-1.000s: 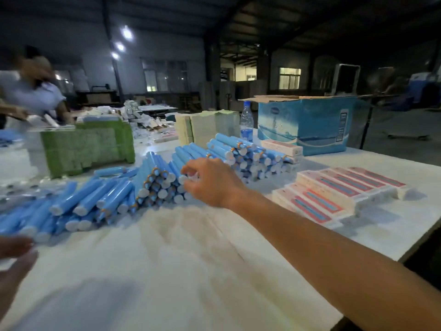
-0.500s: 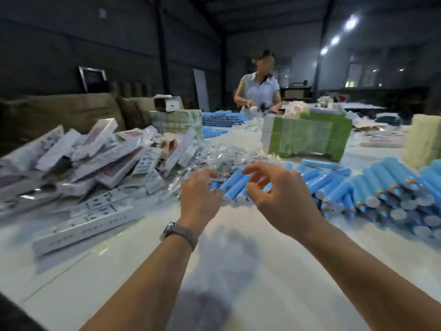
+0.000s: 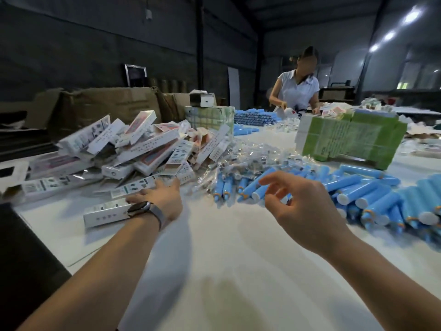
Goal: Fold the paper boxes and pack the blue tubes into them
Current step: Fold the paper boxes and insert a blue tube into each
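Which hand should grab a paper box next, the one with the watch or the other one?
Probably the watch one, the left hand. It already reaches into the paper boxes, fingers straight. The right hand hangs empty nearer the blue tubes.

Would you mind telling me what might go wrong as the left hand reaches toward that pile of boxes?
1. The left hand reaches under a loosely heaped box pile; pulling one box may topple others.
2. The blue tubes lie loose beside the empty right hand; a brush could roll them.
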